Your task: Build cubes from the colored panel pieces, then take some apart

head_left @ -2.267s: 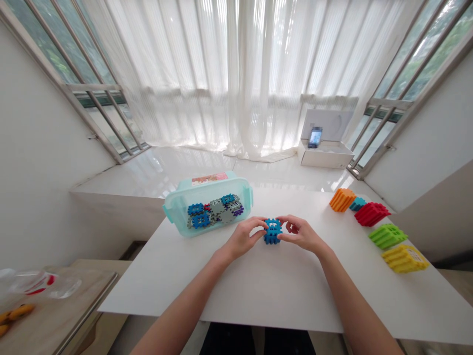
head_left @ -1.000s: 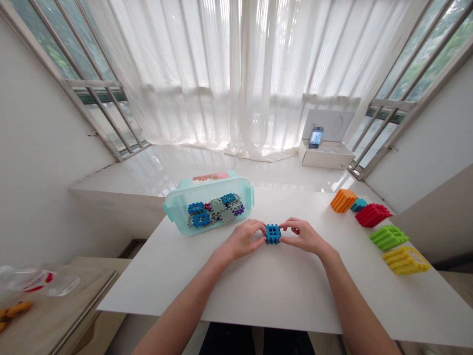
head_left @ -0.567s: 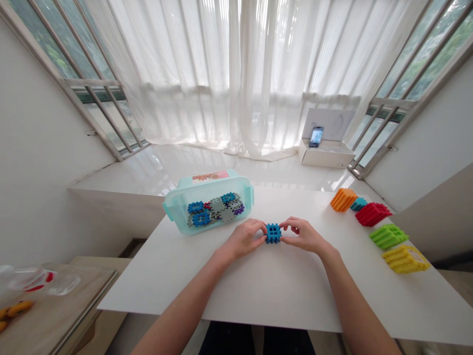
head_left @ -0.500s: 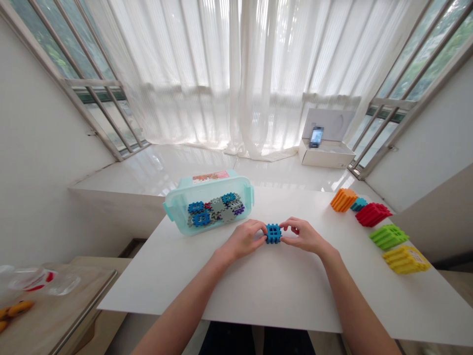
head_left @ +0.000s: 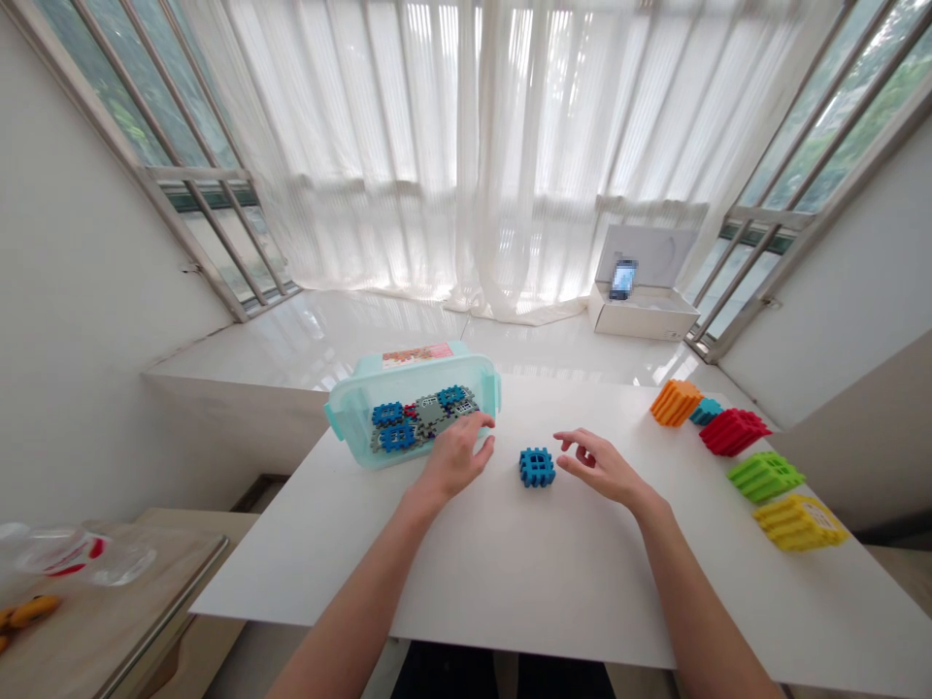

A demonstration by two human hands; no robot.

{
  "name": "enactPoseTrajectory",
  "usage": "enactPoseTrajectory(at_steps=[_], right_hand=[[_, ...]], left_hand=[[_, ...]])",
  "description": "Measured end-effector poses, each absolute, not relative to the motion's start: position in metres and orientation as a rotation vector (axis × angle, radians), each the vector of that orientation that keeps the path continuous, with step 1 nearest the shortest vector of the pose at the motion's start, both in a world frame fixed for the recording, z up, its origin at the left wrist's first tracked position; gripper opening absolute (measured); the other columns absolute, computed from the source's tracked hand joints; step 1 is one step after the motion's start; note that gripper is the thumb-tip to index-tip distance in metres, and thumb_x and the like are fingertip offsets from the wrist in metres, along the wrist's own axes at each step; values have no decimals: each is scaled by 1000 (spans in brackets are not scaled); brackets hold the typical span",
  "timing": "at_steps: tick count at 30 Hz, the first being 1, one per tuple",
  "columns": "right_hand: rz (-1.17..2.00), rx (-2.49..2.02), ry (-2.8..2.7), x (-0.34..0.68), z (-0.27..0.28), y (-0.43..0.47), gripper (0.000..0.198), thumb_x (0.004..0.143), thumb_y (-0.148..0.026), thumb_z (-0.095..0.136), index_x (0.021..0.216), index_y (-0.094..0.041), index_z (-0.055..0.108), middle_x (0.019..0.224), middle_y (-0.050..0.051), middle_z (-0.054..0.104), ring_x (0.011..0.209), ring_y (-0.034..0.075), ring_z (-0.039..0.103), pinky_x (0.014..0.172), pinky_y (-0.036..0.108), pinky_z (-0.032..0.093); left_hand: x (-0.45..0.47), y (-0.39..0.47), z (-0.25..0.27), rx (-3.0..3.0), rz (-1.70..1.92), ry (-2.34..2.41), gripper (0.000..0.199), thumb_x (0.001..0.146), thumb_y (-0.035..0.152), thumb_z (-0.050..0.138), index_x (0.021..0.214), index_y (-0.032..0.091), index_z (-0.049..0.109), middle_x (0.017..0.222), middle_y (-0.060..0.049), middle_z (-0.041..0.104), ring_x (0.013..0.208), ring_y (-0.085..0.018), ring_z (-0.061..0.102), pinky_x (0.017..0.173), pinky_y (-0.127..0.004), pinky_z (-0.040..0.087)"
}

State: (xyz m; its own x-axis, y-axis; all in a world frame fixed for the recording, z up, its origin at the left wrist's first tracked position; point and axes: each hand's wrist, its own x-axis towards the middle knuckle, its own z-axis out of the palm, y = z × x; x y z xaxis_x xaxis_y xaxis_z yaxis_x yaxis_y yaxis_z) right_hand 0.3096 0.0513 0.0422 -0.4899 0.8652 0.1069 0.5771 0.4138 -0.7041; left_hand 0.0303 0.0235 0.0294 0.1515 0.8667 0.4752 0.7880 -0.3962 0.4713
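Observation:
A stack of blue interlocking window-pattern tiles lies on the white table, touched by neither hand. Just to its right, my right hand hovers with fingers apart and nothing in them. My left hand is off to the left of the stack, at the near right side of the pale teal plastic bin. Its fingers are parted and hold nothing. Inside the bin are loose blue tiles, grey tiles and a small red piece; my left hand hides part of the contents.
Along the table's right side stand stacks of orange, teal, red, green and yellow tiles. Behind, on the sill, an open white box holds a phone. A plastic bottle lies on a side table at left.
Both hands have let go of the blue tile stack, which now sits alone on the table. My left hand has moved left to the bin; my right hand has barely moved.

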Motion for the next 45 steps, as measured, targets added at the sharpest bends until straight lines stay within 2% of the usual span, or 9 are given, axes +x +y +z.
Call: enactPoseTrajectory(at_steps=[7,10,13,17,25,30,33,38,45], right_hand=[[802,-1214,-2203,304,36,52,43,89,-57,52,114,-24,66,98,5,65,62,13,44,64,31,49],[788,-1198,-2191,302,35,52,43,89,-57,52,112,-24,66,97,5,65,61,13,44,63,31,49],[779,-1190,-2192,302,35,52,43,89,-57,53,112,-23,66,98,6,66,60,12,44,63,31,49],[778,-1179,-2196,301,34,52,43,89,-57,53,112,-23,66,98,6,66,60,12,44,63,32,49],[763,-1160,-2226,301,33,52,41,88,-56,55,111,-24,67,98,6,67,60,13,46,63,31,50],[751,-1160,-2233,301,34,51,39,89,-55,56,111,-24,67,98,5,67,61,13,48,64,31,51],[747,-1163,-2231,301,35,51,39,89,-54,56,111,-24,67,98,5,67,61,13,48,64,31,51],[690,-1152,-2201,301,32,53,37,89,-53,56,109,-24,67,96,5,68,59,13,48,62,30,50],[571,-1134,-2047,298,30,56,31,91,-49,55,100,-23,68,86,4,67,57,13,47,60,31,48]], left_hand=[[-17,36,37,2049,995,2485,25,88,16,44,106,17,62,107,-12,67,109,-30,58,95,-44,44],[-33,39,30,1924,877,2707,32,89,18,42,115,9,59,121,-20,61,122,-34,50,102,-47,40],[-43,40,23,1875,665,2788,33,90,21,40,110,2,60,115,-25,61,119,-36,51,102,-48,39],[-47,40,23,1912,535,2739,28,89,17,39,101,6,62,102,-21,64,109,-34,55,97,-44,44],[-47,37,31,1767,652,2681,34,89,17,44,120,13,56,109,-17,63,98,-29,63,83,-38,50],[-44,36,31,1858,622,2717,31,88,15,46,115,13,60,104,-16,64,106,-32,59,92,-41,47],[-43,35,32,1862,643,2711,32,87,14,46,117,13,60,105,-16,64,102,-33,61,88,-43,49],[-41,35,38,1873,955,2663,35,86,14,49,120,17,57,118,-15,59,110,-32,59,93,-44,49],[5,32,42,2239,1377,1710,34,85,20,59,119,21,53,119,-9,60,117,-23,57,104,-39,46]])
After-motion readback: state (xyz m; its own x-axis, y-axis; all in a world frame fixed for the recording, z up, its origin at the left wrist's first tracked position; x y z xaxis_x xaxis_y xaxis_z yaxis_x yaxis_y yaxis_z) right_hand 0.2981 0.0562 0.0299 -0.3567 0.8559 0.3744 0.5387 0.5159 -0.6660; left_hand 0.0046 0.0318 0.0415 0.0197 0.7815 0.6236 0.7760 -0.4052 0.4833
